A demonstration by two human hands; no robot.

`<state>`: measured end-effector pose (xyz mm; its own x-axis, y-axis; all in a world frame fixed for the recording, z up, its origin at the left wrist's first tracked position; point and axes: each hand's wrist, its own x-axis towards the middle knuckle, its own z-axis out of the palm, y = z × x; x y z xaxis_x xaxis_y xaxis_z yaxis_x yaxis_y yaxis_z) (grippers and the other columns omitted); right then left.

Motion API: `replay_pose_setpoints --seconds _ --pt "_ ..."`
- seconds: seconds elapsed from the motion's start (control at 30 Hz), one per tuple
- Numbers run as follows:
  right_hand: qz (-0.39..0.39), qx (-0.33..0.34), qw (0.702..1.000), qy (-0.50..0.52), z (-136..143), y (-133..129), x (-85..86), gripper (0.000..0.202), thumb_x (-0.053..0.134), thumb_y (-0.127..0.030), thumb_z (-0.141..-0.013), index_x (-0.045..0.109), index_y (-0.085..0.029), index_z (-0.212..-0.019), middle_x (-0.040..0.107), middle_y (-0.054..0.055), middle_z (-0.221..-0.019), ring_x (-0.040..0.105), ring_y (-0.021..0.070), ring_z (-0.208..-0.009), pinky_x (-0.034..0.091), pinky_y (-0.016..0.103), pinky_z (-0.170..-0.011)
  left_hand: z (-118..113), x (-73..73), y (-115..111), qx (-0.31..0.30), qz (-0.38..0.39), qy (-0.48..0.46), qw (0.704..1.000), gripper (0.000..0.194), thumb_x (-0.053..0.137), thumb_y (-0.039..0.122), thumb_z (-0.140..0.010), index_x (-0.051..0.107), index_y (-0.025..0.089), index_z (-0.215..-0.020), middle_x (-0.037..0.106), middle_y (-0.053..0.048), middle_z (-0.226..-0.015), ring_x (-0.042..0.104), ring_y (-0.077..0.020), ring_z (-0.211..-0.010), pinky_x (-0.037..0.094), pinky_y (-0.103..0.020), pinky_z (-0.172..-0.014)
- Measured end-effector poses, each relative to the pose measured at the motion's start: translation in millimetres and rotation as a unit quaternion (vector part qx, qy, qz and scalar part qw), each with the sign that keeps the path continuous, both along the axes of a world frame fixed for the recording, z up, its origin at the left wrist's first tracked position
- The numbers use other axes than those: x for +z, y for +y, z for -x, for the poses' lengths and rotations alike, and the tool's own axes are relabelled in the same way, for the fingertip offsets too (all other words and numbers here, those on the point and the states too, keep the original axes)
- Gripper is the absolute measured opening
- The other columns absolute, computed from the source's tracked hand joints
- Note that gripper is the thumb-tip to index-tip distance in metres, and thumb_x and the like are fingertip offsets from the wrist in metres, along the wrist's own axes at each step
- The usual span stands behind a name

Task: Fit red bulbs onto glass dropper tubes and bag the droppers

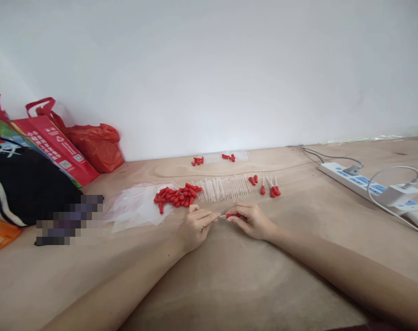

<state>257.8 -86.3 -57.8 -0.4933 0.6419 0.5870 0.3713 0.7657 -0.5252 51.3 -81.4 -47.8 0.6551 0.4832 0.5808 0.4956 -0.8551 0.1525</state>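
Between my two hands, low over the table, is a thin clear glass dropper tube (222, 216). My left hand (197, 225) is closed on its left part with the fingers. A red rubber dropper bulb (233, 215) is pinched in the fingers of my right hand (252, 221), at the tube's right end. How far the tube sits inside the bulb is hidden by my fingers. Just beyond my hands lies a row of loose clear tubes (224, 188). Left of the row is a pile of red bulbs (177, 195). Several droppers with bulbs fitted (273, 189) lie to the right.
Clear plastic bags (133, 207) lie under and left of the bulb pile. Bagged droppers (214, 158) rest near the wall. A white power strip (350, 178) with plugs and cables is at the right. A red shopping bag (57, 145) and a black bag (29, 184) stand at the left.
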Motion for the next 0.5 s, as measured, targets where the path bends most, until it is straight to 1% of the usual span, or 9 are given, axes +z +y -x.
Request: replay_pose_setpoints --seconds 0.27,0.5 --pt "-0.044 -0.007 0.996 -0.081 1.5 -1.1 2.8 0.018 0.043 -0.027 -0.083 0.057 -0.016 -0.086 0.057 0.005 -0.073 0.051 0.0138 -0.068 0.041 0.026 -0.062 -4.6 0.8 -6.6 -0.004 -0.001 -0.007 1.000 0.023 0.038 0.011 -0.085 0.058 0.018 -0.092 0.068 -0.001 -0.079 0.061 -0.0120 -0.068 0.027 -0.030 -0.064" --pt "-0.071 -0.018 0.991 -0.109 7.1 0.3 0.2 0.021 0.040 -0.026 -0.085 0.058 -0.017 -0.088 0.057 0.006 -0.076 0.051 0.0141 -0.069 0.040 0.026 -0.062 -6.1 -0.9 -5.6 0.014 0.025 0.009 1.000 0.024 0.037 0.015 -0.086 0.059 0.020 -0.092 0.068 -0.002 -0.079 0.060 -0.0127 -0.067 0.028 -0.031 -0.065"
